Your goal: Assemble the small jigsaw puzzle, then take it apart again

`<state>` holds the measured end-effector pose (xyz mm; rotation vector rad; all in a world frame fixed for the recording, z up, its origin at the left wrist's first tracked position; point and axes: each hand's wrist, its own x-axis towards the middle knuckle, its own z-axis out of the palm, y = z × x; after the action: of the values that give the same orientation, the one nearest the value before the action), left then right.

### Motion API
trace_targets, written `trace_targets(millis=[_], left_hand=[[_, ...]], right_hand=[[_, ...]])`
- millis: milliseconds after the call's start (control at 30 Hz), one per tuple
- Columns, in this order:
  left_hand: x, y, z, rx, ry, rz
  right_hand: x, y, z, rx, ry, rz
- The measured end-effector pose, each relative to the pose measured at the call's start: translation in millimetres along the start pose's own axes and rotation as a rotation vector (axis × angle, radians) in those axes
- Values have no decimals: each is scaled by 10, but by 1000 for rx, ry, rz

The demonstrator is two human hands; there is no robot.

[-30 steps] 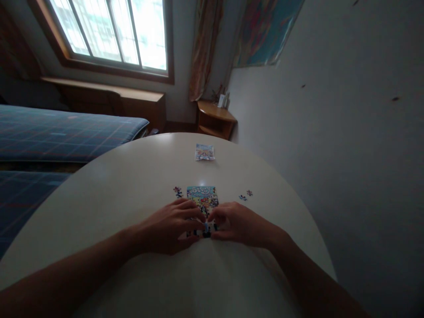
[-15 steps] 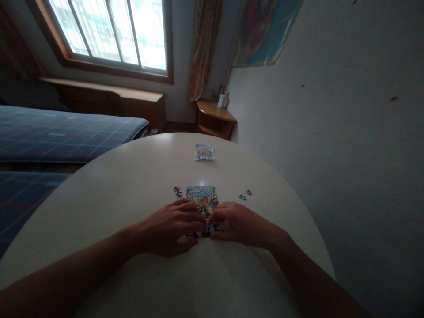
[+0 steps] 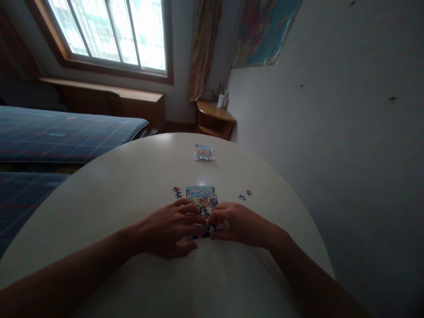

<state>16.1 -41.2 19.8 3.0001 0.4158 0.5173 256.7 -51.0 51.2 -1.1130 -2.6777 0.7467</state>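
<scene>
Fingers (image 3: 194, 219) first, from the head view, the one view I get. Left hand (image 3: 170, 227): fingers loosely spread and bent over the lower left part of the puzzle (image 3: 202, 198), thumb well apart from them and low beside its near edge. Right hand (image 3: 233, 223): fingers curled in over the lower right part, a gap showing between forefinger and thumb. Tips of the two hands nearly meet. Cannot tell from my end whether a piece is gripped between them; the contact is dark and hidden.

Puzzle lies on the white tabletop (image 3: 139, 176), between the hands, its blue top strip and lettering facing away. Two loose pieces (image 3: 178, 194) just left of it, another two small pieces (image 3: 242, 197) to the right, near the right wrist side. A printed packet (image 3: 203, 152) sits farther off.

Handling, my judgement: thin card, very light, stiff in each piece but weak at the joints, so the sheet would likely buckle if pinched or lifted by one edge. Smooth tabletop, so I'd expect it to slide under a sideways push. Best hold: flat fingertips pressing from above, both side edges steadied; single pieces by opposite rims.
</scene>
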Motion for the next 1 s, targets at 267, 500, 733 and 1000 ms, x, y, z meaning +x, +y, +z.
trace_targets(millis=[267,500,733,1000], left_hand=[[-2,8,-2,18,7,10],[-9,-10,-13,-1,5,12],[0,-8,-28,-7,3,12],[8,-14,-45,-37,-8,-5]], right_hand=[[-4,27,17,6,4,-17],[0,19,4,-33,3,-45],[-2,8,0,-105,-2,-69],[-13,48,13,-120,-12,-101]])
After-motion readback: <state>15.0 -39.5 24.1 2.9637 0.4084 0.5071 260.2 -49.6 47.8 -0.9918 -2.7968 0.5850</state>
